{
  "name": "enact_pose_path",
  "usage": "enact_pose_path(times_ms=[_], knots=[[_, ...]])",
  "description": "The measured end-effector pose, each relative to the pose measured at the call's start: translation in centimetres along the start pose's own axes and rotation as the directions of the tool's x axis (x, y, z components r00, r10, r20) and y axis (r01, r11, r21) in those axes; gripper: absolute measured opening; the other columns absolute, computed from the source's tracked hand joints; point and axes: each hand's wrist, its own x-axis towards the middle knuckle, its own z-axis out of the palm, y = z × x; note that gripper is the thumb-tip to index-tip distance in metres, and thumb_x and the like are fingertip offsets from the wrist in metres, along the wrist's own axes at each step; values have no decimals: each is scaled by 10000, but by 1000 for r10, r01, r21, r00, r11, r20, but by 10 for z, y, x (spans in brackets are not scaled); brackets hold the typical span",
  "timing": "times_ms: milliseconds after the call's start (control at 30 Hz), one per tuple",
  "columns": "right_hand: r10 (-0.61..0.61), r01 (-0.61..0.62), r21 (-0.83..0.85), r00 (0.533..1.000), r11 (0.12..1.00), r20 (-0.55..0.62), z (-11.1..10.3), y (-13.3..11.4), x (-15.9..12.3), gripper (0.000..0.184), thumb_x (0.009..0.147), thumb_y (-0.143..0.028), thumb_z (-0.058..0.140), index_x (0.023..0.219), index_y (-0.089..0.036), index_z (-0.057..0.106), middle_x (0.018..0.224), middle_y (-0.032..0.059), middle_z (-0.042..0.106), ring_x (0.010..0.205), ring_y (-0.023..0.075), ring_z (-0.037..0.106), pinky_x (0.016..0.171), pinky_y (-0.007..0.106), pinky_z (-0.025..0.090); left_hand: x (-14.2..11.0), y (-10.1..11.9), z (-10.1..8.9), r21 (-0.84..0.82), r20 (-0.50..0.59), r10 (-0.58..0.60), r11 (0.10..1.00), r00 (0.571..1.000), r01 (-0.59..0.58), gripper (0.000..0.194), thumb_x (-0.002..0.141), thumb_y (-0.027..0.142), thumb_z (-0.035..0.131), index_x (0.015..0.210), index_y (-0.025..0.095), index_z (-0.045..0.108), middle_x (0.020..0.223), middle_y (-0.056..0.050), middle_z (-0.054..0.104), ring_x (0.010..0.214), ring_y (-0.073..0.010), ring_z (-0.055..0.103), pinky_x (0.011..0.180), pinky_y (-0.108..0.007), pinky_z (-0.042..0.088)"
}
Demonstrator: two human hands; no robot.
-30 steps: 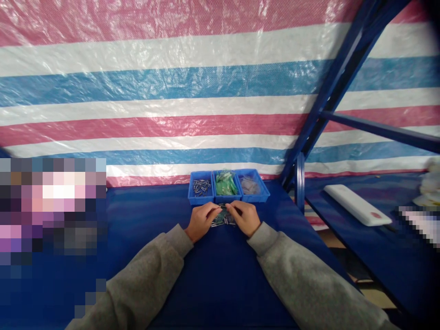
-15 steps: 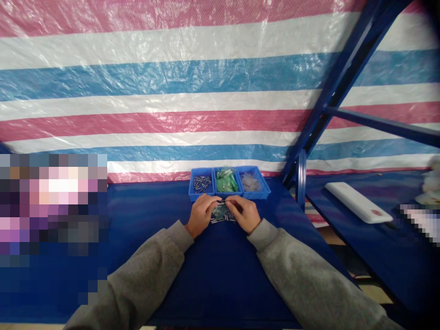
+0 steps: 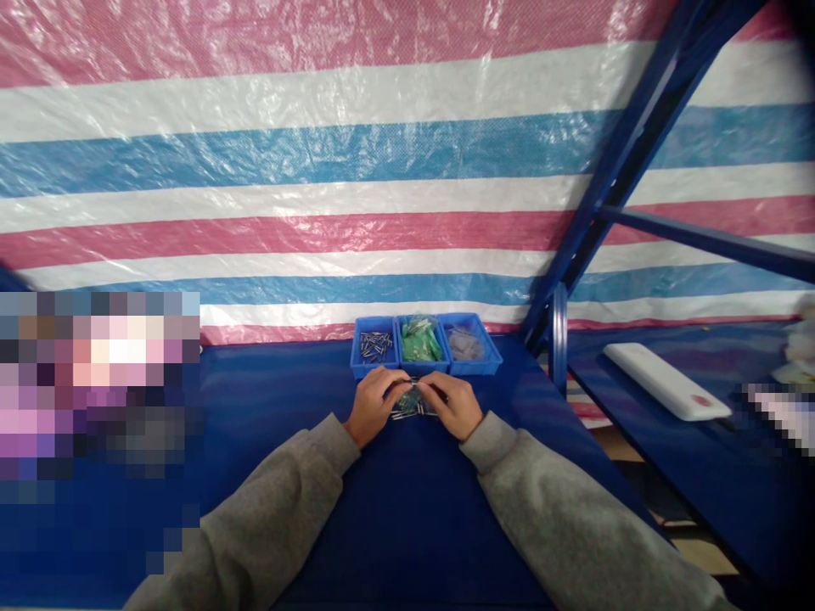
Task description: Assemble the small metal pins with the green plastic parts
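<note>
My left hand (image 3: 375,404) and my right hand (image 3: 456,404) meet above the blue table, fingertips pinched around a small, thin metallic piece (image 3: 414,381) whose kind I cannot make out. Below the fingers lies a small pile of slim metal pieces and greenish clear plastic (image 3: 407,406), partly covered by my hands. Just beyond stand three blue bins side by side. The left bin (image 3: 374,371) contains short, dark and silvery metal pieces. Green plastic packets (image 3: 420,341) fill the middle bin, and clear plastic bags (image 3: 465,343) lie in the right one.
A striped plastic sheet (image 3: 318,229) hangs behind the table (image 3: 407,526). A blue metal frame (image 3: 598,212) slants up at the right. On a second table to the right lies a long white case (image 3: 666,382). The left side is blurred out by pixels.
My fingertips have drawn slightly closer together over the pile. The whole view has shifted a little downward; the bins and pile look otherwise the same.
</note>
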Motion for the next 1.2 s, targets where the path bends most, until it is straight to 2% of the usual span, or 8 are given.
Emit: enact_pose_path(times_ms=[133,267,467,767,867,1033,1200], knots=[[13,-13,-4,1000,1000,-7,-1,0,1,286,906,-330,385,804,-188,611,733,44,631,662,152,582,642,261,446,2,1,0,22,25,19,1000,1000,-19,204,879,295,469,827,168,619,767,-45,627,741,-149,555,719,-271,431],[11,-11,-4,1000,1000,-8,0,0,1,227,880,-336,445,840,-184,608,751,43,634,651,149,579,624,257,446,1,-2,2,70,20,-15,997,1000,13,226,888,300,451,797,164,607,746,-38,609,712,-138,545,687,-257,415],[10,-10,6,1000,1000,-11,1,1,0,207,873,-335,458,862,-189,604,763,47,637,655,151,581,624,261,457,-1,-4,4,157,35,-14,988,999,8,334,899,323,419,632,166,545,587,-2,512,574,-113,471,578,-233,365],[-10,9,31,1000,999,17,1,0,0,188,878,-320,455,892,-196,596,805,48,643,713,158,604,673,261,471,-2,-4,3,142,46,6,990,999,-12,422,905,326,405,523,156,466,486,30,411,472,-79,387,501,-216,310],[-4,4,28,1000,1000,8,0,-1,0,195,891,-305,430,863,-195,589,802,46,637,727,158,600,683,257,459,-2,-3,2,96,39,-18,995,999,14,393,901,330,413,559,154,493,511,27,450,492,-78,417,514,-207,334],[16,-17,-27,1000,999,-17,-1,0,2,275,913,-313,374,770,-191,574,708,35,612,663,149,581,639,246,430,-2,1,2,10,43,-38,999,998,38,232,869,332,484,777,147,590,652,-4,563,586,-97,496,592,-214,388],[26,-25,-64,1000,998,4,-1,0,2,341,915,-340,361,679,-189,555,607,17,565,579,139,546,579,242,399,0,4,-1,-46,41,-14,999,999,16,210,874,297,474,809,148,606,706,-27,583,631,-109,515,630,-224,409]])
